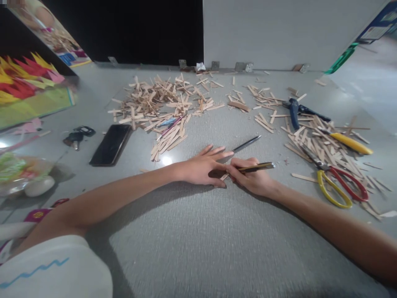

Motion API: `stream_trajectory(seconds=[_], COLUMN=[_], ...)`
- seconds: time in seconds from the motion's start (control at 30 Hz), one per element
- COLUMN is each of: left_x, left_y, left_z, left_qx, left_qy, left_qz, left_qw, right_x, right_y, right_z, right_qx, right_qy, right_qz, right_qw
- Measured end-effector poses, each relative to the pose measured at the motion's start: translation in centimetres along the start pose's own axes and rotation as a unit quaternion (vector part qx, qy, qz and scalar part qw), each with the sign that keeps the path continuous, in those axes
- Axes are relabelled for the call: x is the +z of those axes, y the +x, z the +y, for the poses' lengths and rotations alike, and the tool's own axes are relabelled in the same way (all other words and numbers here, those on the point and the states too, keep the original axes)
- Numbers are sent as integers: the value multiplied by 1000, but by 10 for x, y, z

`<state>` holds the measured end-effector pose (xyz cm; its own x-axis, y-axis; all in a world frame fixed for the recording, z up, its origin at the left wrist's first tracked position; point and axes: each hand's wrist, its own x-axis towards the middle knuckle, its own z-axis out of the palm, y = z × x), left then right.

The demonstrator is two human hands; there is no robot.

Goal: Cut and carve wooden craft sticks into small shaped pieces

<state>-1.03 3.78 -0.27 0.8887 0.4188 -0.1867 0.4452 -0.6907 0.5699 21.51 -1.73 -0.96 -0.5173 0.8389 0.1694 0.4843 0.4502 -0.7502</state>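
Note:
My left hand (203,167) lies flat on the grey table with its fingers stretched out and the thumb apart. My right hand (252,178) is closed around a slim box cutter (259,166), yellow and dark with a metal end; its tip is hidden by the fingers. Between the two hands, a short piece of wooden craft stick (225,176) shows close to my left thumb. A dark pen (247,143) lies just beyond the left fingertips. How firmly the left hand presses the stick cannot be made out.
Loose craft sticks (155,97) are heaped at the back. On the right, more sticks surround red-and-yellow-handled scissors (336,186), a yellow-handled tool (352,142) and blue-handled pliers (294,112). A phone (111,145) and keys (77,136) lie left. Upright panels (294,33) border the back.

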Motion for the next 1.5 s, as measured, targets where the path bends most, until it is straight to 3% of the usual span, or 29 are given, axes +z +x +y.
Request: stream_trajectory(seconds=[0.7,1.5], left_x=[1,1], left_y=[1,2], left_z=[0,-1], left_qx=[2,13], left_qy=[0,-9], left_qz=[10,18], left_qw=[1000,1000], right_x=[1,0], right_y=[-2,0], right_z=[0,-5], right_qx=[-35,-16], right_qy=[-2,4], right_qz=[4,5], right_qw=[999,1000])
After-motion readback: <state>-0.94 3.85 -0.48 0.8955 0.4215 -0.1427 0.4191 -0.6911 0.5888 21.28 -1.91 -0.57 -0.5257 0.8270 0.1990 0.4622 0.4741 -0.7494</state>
